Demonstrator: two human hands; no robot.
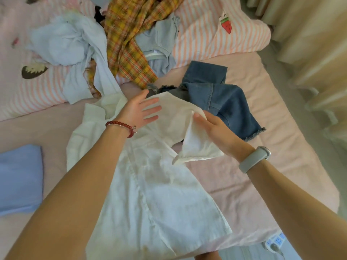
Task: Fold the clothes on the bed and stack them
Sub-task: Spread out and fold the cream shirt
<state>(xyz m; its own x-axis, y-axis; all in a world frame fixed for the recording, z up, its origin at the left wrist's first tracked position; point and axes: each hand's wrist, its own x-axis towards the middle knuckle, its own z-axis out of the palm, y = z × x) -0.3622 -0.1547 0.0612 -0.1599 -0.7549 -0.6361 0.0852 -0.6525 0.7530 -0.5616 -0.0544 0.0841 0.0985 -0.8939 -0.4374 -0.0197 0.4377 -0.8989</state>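
Note:
A white button-up shirt (159,196) lies spread lengthwise on the pink bed sheet (244,194), collar end away from me. My left hand (140,111) rests flat with straight fingers on the shirt's upper part. My right hand (216,128) pinches the shirt's right sleeve (197,147) with the thumb on top, and the sleeve is lifted and folded over toward the middle. A folded light blue garment (19,181) sits at the left on the bed. Behind the shirt lie denim shorts (221,98) with frayed hems.
A heap of unfolded clothes fills the back: a pale blue shirt (63,45), a yellow plaid garment (131,40), a grey-blue top (159,38). A pink striped quilt (212,34) lies under them. Curtains (309,44) hang at the right. A power strip (276,243) lies past the bed's near edge.

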